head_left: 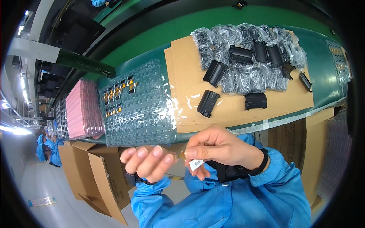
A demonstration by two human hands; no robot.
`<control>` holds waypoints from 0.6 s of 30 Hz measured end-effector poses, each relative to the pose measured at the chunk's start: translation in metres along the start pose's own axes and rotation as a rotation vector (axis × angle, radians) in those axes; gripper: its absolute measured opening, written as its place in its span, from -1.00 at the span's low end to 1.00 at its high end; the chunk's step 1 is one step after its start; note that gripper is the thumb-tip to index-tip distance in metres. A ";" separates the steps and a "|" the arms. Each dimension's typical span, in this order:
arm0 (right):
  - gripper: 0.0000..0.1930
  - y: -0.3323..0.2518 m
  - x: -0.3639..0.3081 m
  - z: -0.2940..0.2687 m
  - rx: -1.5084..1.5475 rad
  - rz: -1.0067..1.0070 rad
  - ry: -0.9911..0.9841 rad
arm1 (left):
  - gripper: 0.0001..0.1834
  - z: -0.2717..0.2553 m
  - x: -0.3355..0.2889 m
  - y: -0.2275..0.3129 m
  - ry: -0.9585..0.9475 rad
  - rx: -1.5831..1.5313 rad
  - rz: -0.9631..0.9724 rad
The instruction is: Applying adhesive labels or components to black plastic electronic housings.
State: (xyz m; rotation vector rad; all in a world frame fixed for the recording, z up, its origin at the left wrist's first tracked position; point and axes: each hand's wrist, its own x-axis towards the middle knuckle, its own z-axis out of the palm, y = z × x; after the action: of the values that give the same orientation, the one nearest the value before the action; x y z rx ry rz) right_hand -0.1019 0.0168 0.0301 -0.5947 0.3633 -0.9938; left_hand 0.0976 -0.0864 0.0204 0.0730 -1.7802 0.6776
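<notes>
- Your left hand (149,162) and right hand (217,149) sit close together just below the bench edge, with open air between them and the bench.
- Straight ahead of your left hand, the clear plastic tray (138,104) covers the bench surface.
- The bare cardboard sheet (188,76) gives you open room along its left and near parts.
- On its far right, the heap of bagged black parts (247,49) blocks the way; loose black parts (208,103) lie near the middle.
- To your left, the pink tray stack (81,108) fills the bench.
- Below left, an open cardboard box (99,178) stands beside your left arm.
</notes>
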 end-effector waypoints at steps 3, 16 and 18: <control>-0.76 -0.004 -0.006 0.009 -0.177 -0.122 0.191 | -0.73 -0.013 0.001 0.019 -0.265 -0.276 -0.585; -0.81 0.016 0.003 0.008 -0.463 -0.461 0.532 | -0.82 0.005 0.026 0.053 -0.347 -0.853 -1.208; -0.81 0.019 0.004 0.008 -0.462 -0.484 0.538 | -0.82 0.004 0.026 0.054 -0.341 -0.859 -1.224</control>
State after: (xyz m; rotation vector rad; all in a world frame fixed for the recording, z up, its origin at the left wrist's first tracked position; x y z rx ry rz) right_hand -0.0826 0.0236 0.0246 -0.8506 0.9748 -1.5568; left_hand 0.0646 -0.0362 0.0211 0.6457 -1.7944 -1.0109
